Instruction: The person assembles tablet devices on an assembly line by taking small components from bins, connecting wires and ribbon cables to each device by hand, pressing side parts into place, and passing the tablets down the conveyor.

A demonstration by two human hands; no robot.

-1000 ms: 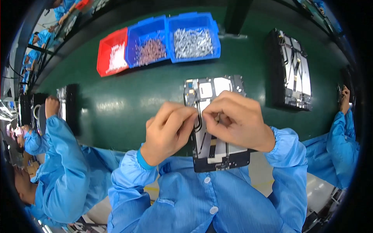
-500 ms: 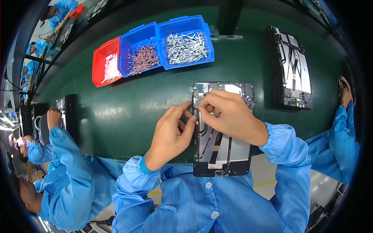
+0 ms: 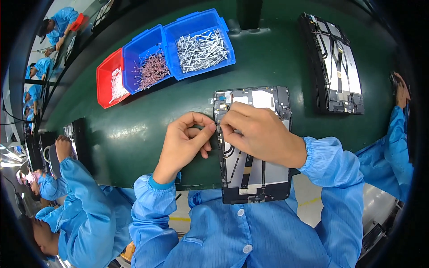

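Note:
An opened tablet [image 3: 277,178] lies in front of me, its dark frame, black cables and silvery panel exposed. It reaches past the near edge of the table. Over its upper left part is my right hand [image 3: 266,136], thumb and index finger pinched together near the left rim. Whatever is between those fingertips is too small to make out. Just outside that rim, my left hand [image 3: 183,143] has its thumb and index tip pressed together, close to the right fingertips. What it pinches, if anything, cannot be seen.
Beyond the tablet stand a red bin [image 3: 104,85] of white pieces, a blue bin [image 3: 129,53] of thin pinkish leaded parts and a larger blue bin [image 3: 196,22] of silvery strips. Stacked opened tablets [image 3: 342,71] sit far right. Co-workers flank me, left [image 3: 85,196] and right [image 3: 395,134].
My left thumb and index finger have come together at the tablet's left rim. My right hand has shifted slightly left toward them. The whole view has turned a little.

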